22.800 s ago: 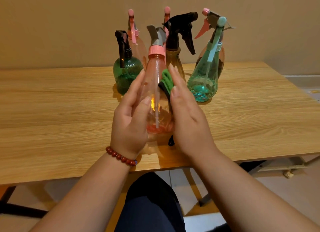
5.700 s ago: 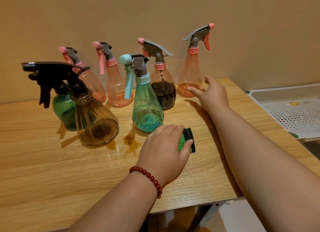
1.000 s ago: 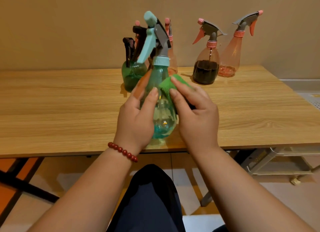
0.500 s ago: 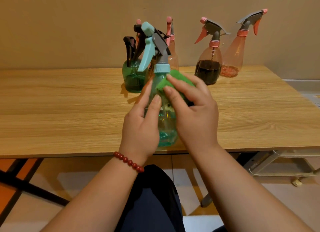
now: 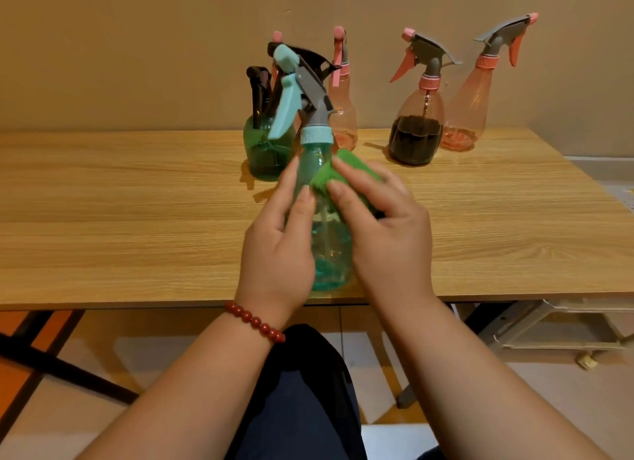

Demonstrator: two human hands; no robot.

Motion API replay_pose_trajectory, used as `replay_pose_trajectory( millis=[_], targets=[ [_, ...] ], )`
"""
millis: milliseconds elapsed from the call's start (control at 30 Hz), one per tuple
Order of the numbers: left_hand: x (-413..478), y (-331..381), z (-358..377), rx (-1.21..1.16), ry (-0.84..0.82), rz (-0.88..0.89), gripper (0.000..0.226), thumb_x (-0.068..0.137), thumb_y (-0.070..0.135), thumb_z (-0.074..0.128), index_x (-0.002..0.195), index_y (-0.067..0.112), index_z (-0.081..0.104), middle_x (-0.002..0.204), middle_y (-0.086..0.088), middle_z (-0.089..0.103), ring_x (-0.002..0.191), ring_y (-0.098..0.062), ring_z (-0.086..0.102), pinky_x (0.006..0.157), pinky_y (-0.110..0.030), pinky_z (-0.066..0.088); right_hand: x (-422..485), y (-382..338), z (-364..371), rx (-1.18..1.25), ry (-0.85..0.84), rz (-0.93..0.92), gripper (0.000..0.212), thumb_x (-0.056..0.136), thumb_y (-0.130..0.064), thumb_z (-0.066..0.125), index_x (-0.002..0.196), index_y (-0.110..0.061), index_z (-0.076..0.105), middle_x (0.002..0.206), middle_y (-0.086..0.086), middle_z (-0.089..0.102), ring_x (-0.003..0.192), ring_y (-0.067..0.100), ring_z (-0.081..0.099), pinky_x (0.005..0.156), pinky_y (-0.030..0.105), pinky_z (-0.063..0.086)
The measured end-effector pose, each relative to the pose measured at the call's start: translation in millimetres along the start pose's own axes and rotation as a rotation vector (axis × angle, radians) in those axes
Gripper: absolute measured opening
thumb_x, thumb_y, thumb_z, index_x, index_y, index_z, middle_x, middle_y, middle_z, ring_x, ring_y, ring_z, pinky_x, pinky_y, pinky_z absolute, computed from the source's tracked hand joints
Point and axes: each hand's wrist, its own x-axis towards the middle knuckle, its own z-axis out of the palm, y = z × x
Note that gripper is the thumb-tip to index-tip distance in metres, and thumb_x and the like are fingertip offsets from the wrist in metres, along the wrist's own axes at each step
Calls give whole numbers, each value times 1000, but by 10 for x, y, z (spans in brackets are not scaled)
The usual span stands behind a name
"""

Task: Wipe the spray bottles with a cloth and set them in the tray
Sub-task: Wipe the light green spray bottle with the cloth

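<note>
Left hand (image 5: 274,250) grips the teal spray bottle (image 5: 329,240) above the desk's (image 5: 137,219) near edge; right hand (image 5: 387,233) pinches the green cloth (image 5: 329,174) against it.

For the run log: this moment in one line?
phase: wiping; left hand: holds teal bottle; right hand: presses green cloth on it

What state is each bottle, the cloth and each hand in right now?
teal bottle: upright, gripped.
left hand: grips the teal bottle.
green cloth: pressed on the teal bottle's shoulder.
right hand: holds the green cloth.
dark-liquid bottle: standing, partly full.
right pink bottle: standing, nearly empty.
dark green bottle: standing behind.
</note>
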Motion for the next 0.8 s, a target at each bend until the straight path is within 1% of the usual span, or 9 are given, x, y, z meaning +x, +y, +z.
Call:
replay_pose_trajectory(
  millis=[133, 333, 433, 533, 567, 600, 667, 700, 800],
  targets=[
    [25, 54, 14, -41, 33, -20, 38, 103, 27, 39, 140, 35, 43, 111, 41, 46, 99, 33, 43, 75, 6, 35, 146, -47, -7, 31, -47, 11, 28, 87, -19, 69, 113, -29, 68, 120, -7, 62, 115, 4, 57, 97, 28, 50],
    [91, 101, -94, -1, 97, -33, 39, 102, 31, 39, 141, 33, 43, 102, 44, 41, 86, 39, 40, 68, 9, 32, -367, 121, -37, 20, -17, 11, 27, 81, -30, 64, 107, -38, 67, 114, -23, 62, 114, -7, 53, 91, 10, 44],
    [49, 83, -66, 27, 59, -28, 42, 104, 31, 36, 145, 33, 36, 103, 48, 37, 86, 40, 38, 67, 10, 31, -347, 124, -15, 38, 1, 15, 28, 80, -31, 63, 107, -37, 67, 112, -20, 62, 112, -9, 53, 90, 9, 43],
    [-26, 93, -8, 11, -58, -58, 51, 104, 18, 35, 151, 31, 20, 85, 58, 42, 81, 41, 38, 64, 9, 31, -161, 50, -3, 97, 22, 27, 26, 84, -25, 65, 109, -32, 67, 113, -13, 62, 109, -9, 55, 87, 9, 45],
    [-40, 80, 3, -11, -88, -53, 58, 103, 17, 39, 153, 30, 13, 87, 61, 41, 86, 40, 39, 69, 8, 33, -96, 31, -3, 117, 37, 29, 25, 86, -21, 66, 109, -30, 69, 113, -9, 64, 109, -4, 57, 88, 13, 47],
    [-51, 67, 1, -36, -104, -30, 66, 100, 20, 44, 153, 32, 7, 100, 60, 42, 97, 36, 41, 77, 6, 35, -40, 19, -6, 130, 53, 33, 23, 88, -19, 66, 109, -29, 70, 114, -6, 65, 110, 0, 59, 91, 18, 49],
    [-52, 44, -26, -46, -116, 37, 74, 92, 32, 50, 150, 42, 5, 133, 39, 43, 121, 18, 43, 97, -10, 40, 27, 13, -11, 196, 78, 71, 21, 89, -19, 66, 105, -31, 72, 114, -5, 68, 112, 6, 61, 97, 32, 50],
    [-51, 57, -30, -34, -113, 69, 71, 91, 34, 51, 148, 45, 10, 138, 34, 41, 126, 12, 42, 101, -15, 40, 38, 7, -5, 252, 85, 105, 20, 89, -19, 66, 103, -32, 73, 114, -5, 69, 112, 8, 62, 98, 36, 50],
    [-37, 115, -5, -33, -59, 153, 53, 95, 30, 46, 143, 41, 27, 133, 38, 40, 125, 14, 41, 96, -6, 37, -22, -42, 15, 303, 96, 115, 19, 89, -22, 65, 105, -31, 72, 116, -2, 68, 114, 10, 61, 96, 35, 51]
  ],
)
